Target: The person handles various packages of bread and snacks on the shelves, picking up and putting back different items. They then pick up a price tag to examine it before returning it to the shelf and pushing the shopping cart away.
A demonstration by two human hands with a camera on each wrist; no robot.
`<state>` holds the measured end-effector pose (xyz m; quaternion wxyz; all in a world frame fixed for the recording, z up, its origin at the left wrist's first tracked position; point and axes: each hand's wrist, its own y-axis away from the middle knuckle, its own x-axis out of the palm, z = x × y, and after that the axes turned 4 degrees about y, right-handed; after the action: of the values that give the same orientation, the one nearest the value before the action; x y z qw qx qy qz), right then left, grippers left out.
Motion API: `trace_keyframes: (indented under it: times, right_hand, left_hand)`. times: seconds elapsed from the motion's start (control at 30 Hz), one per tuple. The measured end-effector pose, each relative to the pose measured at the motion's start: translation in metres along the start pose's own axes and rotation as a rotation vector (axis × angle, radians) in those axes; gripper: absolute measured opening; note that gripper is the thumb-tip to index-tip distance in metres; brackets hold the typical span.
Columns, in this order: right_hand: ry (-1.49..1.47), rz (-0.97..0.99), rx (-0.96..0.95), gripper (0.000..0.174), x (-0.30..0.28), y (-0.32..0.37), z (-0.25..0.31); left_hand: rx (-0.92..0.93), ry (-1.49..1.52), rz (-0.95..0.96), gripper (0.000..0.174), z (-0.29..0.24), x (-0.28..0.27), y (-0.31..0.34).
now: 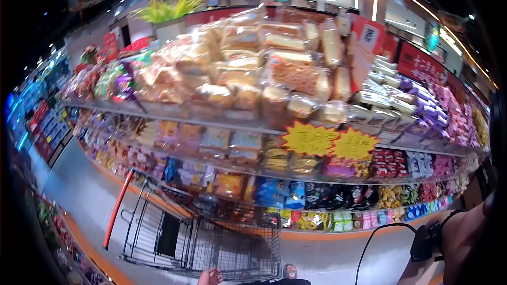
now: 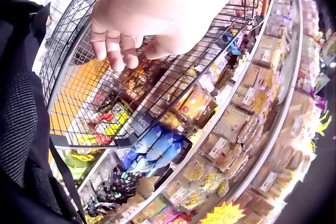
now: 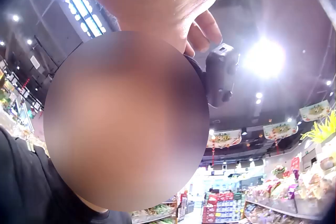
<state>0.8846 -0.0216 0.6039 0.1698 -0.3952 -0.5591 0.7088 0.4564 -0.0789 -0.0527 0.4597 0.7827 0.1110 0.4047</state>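
My left hand (image 2: 152, 19) hangs over the wire shopping cart (image 2: 79, 85) with loosely bent fingers and holds nothing. In the head view the same hand (image 1: 211, 276) shows at the bottom edge, close beside the cart (image 1: 232, 243). My right hand (image 3: 173, 3) is raised beside the head. Its fingertips are right at a dark box-shaped device (image 3: 221, 74) at head height, and whether they grip it I cannot tell. Only the right forearm (image 1: 467, 232), with a black wrist camera (image 1: 426, 240), shows in the head view.
Ahead stands a long curved store shelf (image 1: 211, 119) stacked with bagged bread (image 1: 296, 74) and several kinds of packaged snacks. Yellow star-shaped price signs (image 1: 354, 142) hang on its edge. The cart's red handle (image 1: 118, 211) points left, toward an aisle (image 1: 79, 179). A black cable (image 1: 364, 250) loops at lower right.
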Motion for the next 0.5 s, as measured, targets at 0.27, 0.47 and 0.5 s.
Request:
trace_keyframes:
  times: [0.27,0.47,0.5]
  right_hand:
    - [-0.14,0.105,-0.044,0.044,0.029,-0.014,0.005]
    - [-0.201,0.142,-0.086,0.04,0.035,-0.016,0.009]
    - [-0.208,0.145,-0.089,0.04,0.035,-0.016,0.009]
  left_hand:
    - [0.316,0.161,-0.155,0.023,0.018,0.038,0.057]
    - [0.374,0.286,-0.193,0.025,0.026,0.003,0.04]
    - [0.392,0.302,-0.201,0.025,0.03,0.002,0.042]
